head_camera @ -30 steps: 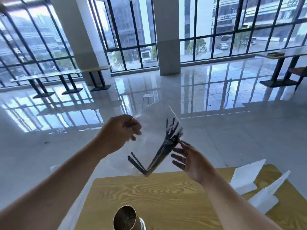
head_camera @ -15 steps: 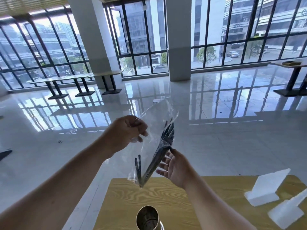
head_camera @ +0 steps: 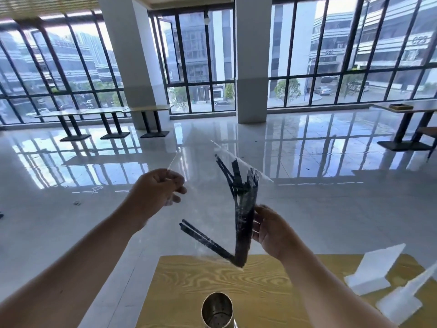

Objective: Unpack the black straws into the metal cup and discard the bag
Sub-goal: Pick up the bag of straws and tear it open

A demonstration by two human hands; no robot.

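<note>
Beyond the near table, glossy tiled floor [head_camera: 307,209] runs to full-height black-framed windows [head_camera: 201,55], with two white pillars [head_camera: 250,67] and a row of long tables on black pedestals [head_camera: 101,112] at left.

Near table [head_camera: 189,292]: yellow wood-grain top, lower centre of view.

Two white angled card stands [head_camera: 376,266] on the table's right part, one behind the other, apart from the cup.

Clear plastic bag [head_camera: 208,197]: held in the air above the table's far edge, stretched between both hands, its mouth uppermost.

Left hand [head_camera: 157,190]: closed in a pinch on the bag's upper left corner; fingers curled in.

Right hand [head_camera: 272,233]: half open, fingers and thumb wrapped loosely about the bag at the main bundle of straws.

Black straws [head_camera: 243,216]: all inside the bag. Most stand roughly upright in a bundle fanning at the top; a few lean out to the lower left, meeting the bundle at the bag's bottom corner.

Metal cup [head_camera: 216,312]: upright on the table at the bottom edge of view, mouth open, below the bag and apart from it.
</note>
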